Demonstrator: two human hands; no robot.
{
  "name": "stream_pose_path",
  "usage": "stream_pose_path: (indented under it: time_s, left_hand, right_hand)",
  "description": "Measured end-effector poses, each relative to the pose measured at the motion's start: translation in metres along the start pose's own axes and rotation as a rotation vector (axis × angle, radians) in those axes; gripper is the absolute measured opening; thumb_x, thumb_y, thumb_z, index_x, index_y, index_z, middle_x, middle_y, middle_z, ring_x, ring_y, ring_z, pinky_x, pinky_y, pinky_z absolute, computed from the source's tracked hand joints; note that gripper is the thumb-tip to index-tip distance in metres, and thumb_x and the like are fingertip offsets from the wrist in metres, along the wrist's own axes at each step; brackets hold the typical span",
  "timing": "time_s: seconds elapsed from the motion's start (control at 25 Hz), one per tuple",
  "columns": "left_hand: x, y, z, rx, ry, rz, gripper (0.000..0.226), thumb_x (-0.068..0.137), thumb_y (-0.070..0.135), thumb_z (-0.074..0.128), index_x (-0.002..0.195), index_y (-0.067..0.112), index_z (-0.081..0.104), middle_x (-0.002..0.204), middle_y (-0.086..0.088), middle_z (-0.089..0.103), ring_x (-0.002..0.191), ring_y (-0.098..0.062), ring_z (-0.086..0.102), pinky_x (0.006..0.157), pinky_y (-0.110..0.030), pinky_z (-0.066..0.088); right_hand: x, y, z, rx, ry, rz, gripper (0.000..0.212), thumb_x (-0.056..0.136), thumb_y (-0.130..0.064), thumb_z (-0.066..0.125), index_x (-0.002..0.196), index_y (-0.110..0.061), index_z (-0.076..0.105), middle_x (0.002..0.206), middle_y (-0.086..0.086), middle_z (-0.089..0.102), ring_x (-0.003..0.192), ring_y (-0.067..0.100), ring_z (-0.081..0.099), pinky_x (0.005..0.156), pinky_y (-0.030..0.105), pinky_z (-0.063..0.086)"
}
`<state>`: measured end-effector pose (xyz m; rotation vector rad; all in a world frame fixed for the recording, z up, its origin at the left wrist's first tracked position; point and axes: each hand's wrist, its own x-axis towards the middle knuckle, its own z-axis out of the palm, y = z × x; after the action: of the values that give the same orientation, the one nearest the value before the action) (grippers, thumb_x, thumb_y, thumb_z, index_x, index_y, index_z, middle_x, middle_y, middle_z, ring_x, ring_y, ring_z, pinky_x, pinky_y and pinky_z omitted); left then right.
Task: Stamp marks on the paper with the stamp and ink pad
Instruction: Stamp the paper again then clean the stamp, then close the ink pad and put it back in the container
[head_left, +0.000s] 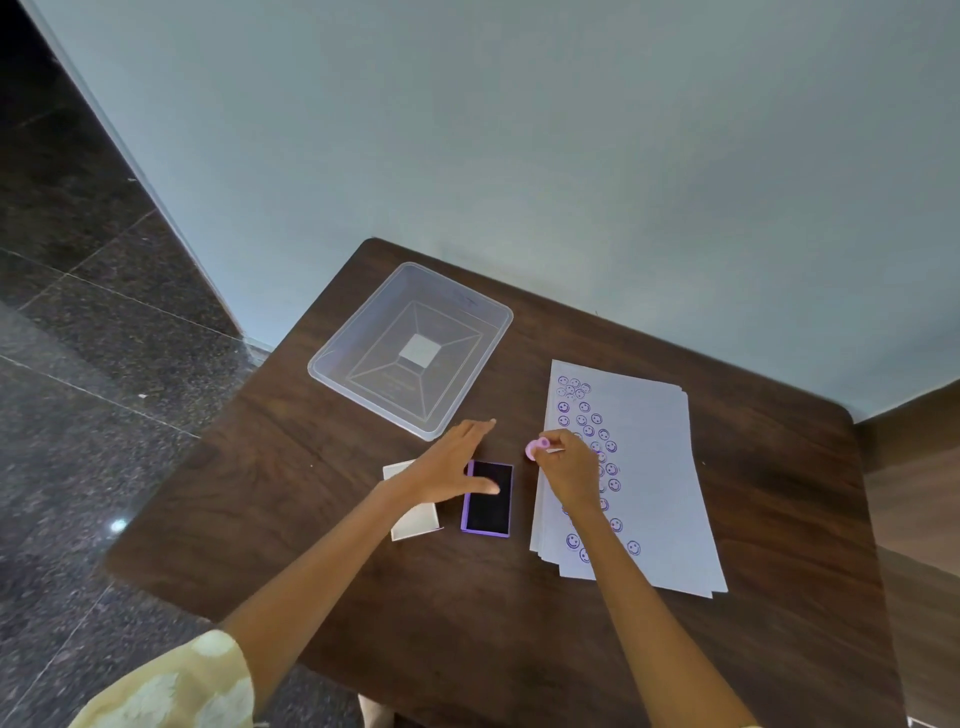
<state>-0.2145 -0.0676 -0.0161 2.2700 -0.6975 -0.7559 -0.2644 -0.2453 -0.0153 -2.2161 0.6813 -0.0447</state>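
Observation:
A stack of white paper (654, 467) lies on the right of the dark wooden table, its top sheet covered along the left side with several purple smiley marks. My right hand (569, 470) is over that left edge, pinching a small pink round stamp (536, 448) held just off the paper's edge. The open ink pad (488, 501), dark with a purple rim, lies left of the paper. My left hand (449, 462) rests flat with fingers spread, its thumb on the pad's upper left part. A white lid (415, 514) lies partly under that hand.
A clear plastic container lid (363, 353) lies at the back left of the table (519, 623). A pale wall runs close behind the table. Dark stone floor drops away to the left of the table's edge.

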Motion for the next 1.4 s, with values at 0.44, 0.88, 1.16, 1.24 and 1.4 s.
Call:
stream_pose_path:
  time_s: [0.44, 0.88, 1.16, 1.24, 1.4]
  left_hand:
    - [-0.071, -0.054, 0.018, 0.476, 0.086, -0.122, 0.12, 0.063, 0.068, 0.066, 0.142, 0.02, -0.011, 0.157, -0.009, 0.003, 0.144, -0.032, 0.004, 0.115, -0.045, 0.003]
    - [-0.06, -0.017, 0.006, -0.531, 0.102, -0.056, 0.097, 0.066, 0.047, 0.076, 0.134, 0.043, 0.007, 0.133, 0.009, 0.039, 0.117, -0.006, 0.046, 0.091, -0.013, 0.043]
    - [-0.05, 0.006, 0.012, -0.817, -0.042, -0.029, 0.107, 0.06, 0.053, 0.077, 0.136, 0.045, 0.002, 0.133, 0.015, 0.042, 0.119, 0.001, 0.049, 0.097, -0.02, 0.043]
    - [-0.051, 0.0, 0.011, -0.687, -0.058, -0.016, 0.104, 0.067, 0.048, 0.075, 0.136, 0.044, -0.001, 0.141, 0.015, 0.036, 0.131, -0.005, 0.036, 0.107, -0.029, 0.029]
    - [-0.046, -0.023, 0.009, -0.07, -0.035, 0.011, 0.113, 0.064, 0.049, 0.077, 0.139, 0.039, -0.006, 0.156, 0.003, 0.011, 0.143, -0.019, 0.012, 0.115, -0.039, 0.014]
  right_hand:
    - [-0.021, 0.007, -0.002, 0.009, 0.056, -0.133, 0.037, 0.084, -0.027, 0.062, 0.116, -0.01, 0.052, 0.12, 0.015, 0.057, 0.108, 0.028, 0.054, 0.086, 0.033, 0.045]
    - [-0.074, -0.013, 0.001, 0.288, -0.634, -0.179, 0.065, 0.076, -0.029, 0.071, 0.13, -0.037, 0.034, 0.127, -0.021, 0.042, 0.12, -0.002, 0.043, 0.092, 0.011, 0.042]
    - [-0.064, -0.019, -0.005, 0.274, -0.729, -0.18, 0.072, 0.075, -0.036, 0.071, 0.124, -0.057, 0.024, 0.133, -0.017, 0.042, 0.122, 0.002, 0.045, 0.093, 0.019, 0.049]
    - [-0.061, -0.018, -0.012, 0.117, -0.66, -0.252, 0.08, 0.067, -0.046, 0.075, 0.124, -0.058, 0.021, 0.131, -0.016, 0.04, 0.118, 0.006, 0.044, 0.082, 0.012, 0.048]
    - [-0.045, -0.004, -0.015, -0.56, -0.503, -0.514, 0.107, 0.06, -0.06, 0.071, 0.139, -0.03, 0.007, 0.148, -0.002, 0.025, 0.131, 0.02, 0.03, 0.103, 0.037, 0.037]
